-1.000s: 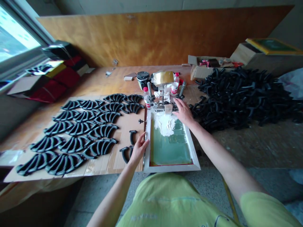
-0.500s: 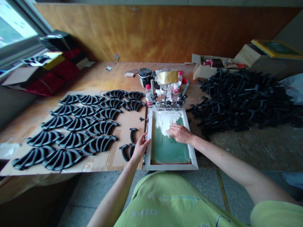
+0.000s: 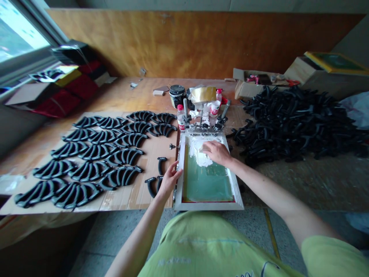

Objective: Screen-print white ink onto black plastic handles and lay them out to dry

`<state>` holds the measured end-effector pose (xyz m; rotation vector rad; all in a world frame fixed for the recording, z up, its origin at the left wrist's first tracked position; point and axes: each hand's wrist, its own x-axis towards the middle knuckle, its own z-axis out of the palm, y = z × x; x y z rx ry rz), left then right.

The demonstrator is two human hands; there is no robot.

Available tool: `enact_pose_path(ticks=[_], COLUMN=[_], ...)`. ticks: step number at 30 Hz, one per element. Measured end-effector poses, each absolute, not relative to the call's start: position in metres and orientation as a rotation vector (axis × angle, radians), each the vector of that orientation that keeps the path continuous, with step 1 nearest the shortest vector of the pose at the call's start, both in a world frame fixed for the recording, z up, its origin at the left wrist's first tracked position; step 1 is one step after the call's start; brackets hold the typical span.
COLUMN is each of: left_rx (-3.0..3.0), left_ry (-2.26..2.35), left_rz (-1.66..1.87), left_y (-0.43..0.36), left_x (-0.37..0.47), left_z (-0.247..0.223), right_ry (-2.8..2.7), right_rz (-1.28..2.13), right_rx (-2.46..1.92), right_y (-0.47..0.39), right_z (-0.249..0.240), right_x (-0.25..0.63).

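A metal-framed screen (image 3: 209, 188) with a green mesh lies in front of me, fixed at its far end to a clamp (image 3: 203, 130). White paste (image 3: 198, 154) covers the upper part of the mesh. Over that paste is my right hand (image 3: 217, 152), its fingers closed round a small flat thing, mostly hidden, that looks like a scraper. My left hand (image 3: 170, 177) rests at the frame's left edge, fingers apart and holding nothing. Just left of it a few curved black handles (image 3: 162, 165) lie on cardboard (image 3: 135, 194).
Rows of black handles (image 3: 76, 194) spread over the left cardboard. A big heap of them (image 3: 300, 123) lies at the right. Behind the clamp stand a red-capped bottle (image 3: 180, 117), a black tub (image 3: 177, 96) and a white cup (image 3: 215, 108). A carton (image 3: 249, 89) sits at the back right.
My right hand has moved slightly away from me, up the screen, over the white paste. The paste's shape has changed. My left hand has stayed at the frame's edge.
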<state>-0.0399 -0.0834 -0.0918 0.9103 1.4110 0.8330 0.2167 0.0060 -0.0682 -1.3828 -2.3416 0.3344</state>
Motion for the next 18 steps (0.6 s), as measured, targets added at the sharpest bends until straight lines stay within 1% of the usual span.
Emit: enact_pose_path(ticks=[4, 8, 11, 13, 16, 18], left_rx=[0.893, 0.977, 1.035, 1.023, 0.959, 0.888], left_ry=[1.362, 1.329, 1.228, 1.156, 1.168, 1.209], left_rz=[0.870, 0.983, 1.212, 1.324, 1.352, 1.354], left_y=[-0.076, -0.051, -0.023, -0.007, 0.001, -0.010], left_x=[-0.042, -0.038, -0.027, -0.019, -0.010, -0.004], left_z=[-0.059, -0.025, -0.003, 0.010, 0.016, 0.006], right_ry=[-2.140, -1.884, -1.627, -1.613, -1.880, -2.090], right_rz=[0.256, 0.144, 0.202, 0.327, 0.499, 0.520], right_rx=[-1.637, -1.700, -1.871, -1.934, -1.776, -1.629], right_y=[0.062, 0.080, 0.063, 0.043, 0.013, -0.003], right_z=[-0.043, -0.036, -0.058, -0.084, -0.119, -0.129], right_x=[0.232, 0.288, 0.324, 0.327, 0.301, 0.275])
